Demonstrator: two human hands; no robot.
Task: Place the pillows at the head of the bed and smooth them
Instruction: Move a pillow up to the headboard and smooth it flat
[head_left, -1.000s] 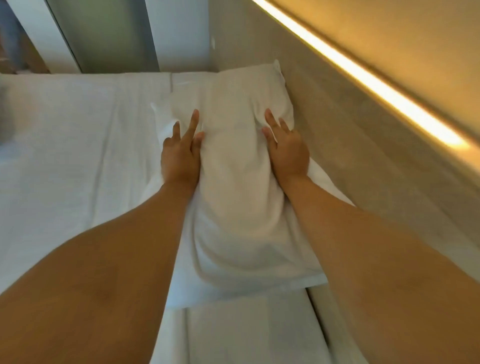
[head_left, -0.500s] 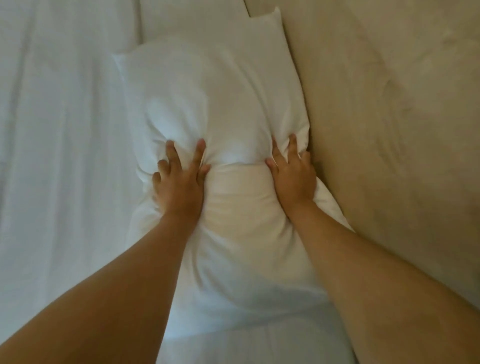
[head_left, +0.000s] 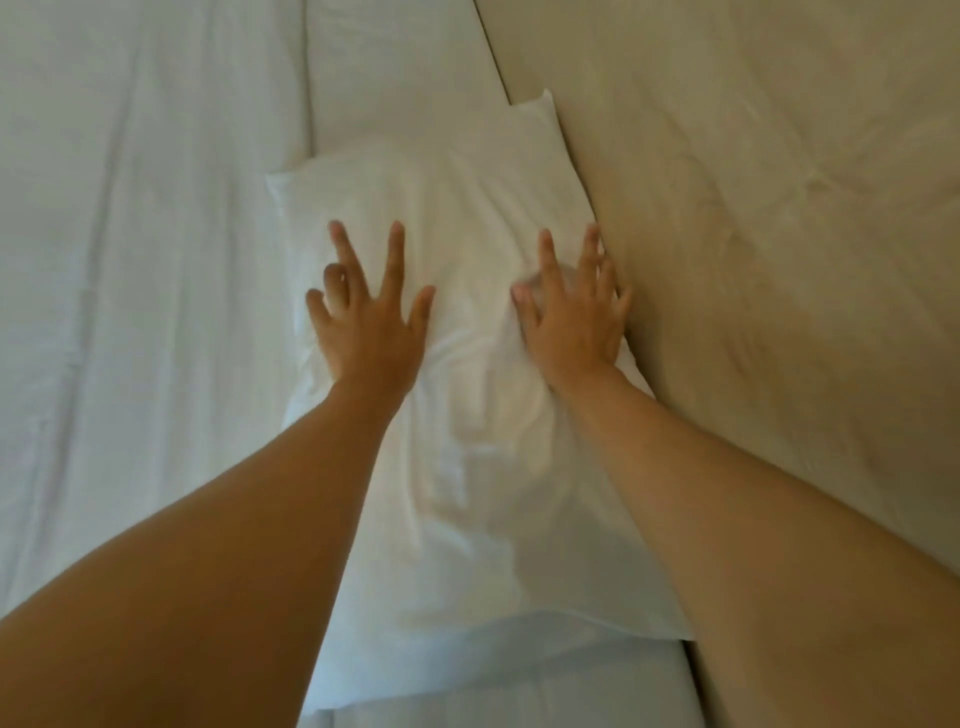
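Observation:
A white pillow (head_left: 467, 208) lies lengthwise on the bed, its right edge against the beige padded headboard (head_left: 753, 260). My left hand (head_left: 369, 322) rests flat on the pillow's left half with fingers spread wide. On the pillow's right half lies my right hand (head_left: 571, 317), fingers apart and slightly blurred, close to the headboard. Neither hand grips the fabric. The pillow is creased between the two wrists. My forearms cover its lower sides.
A white sheet (head_left: 130, 260) with long folds covers the mattress to the left of the pillow. A second white layer (head_left: 395, 73) lies beyond the pillow's far end. The headboard fills the right side of the view.
Both hands have gone from pressing with bunched fingers to lying flat with fingers spread, and have slid a little toward the pillow's far end. The camera view has tilted further down.

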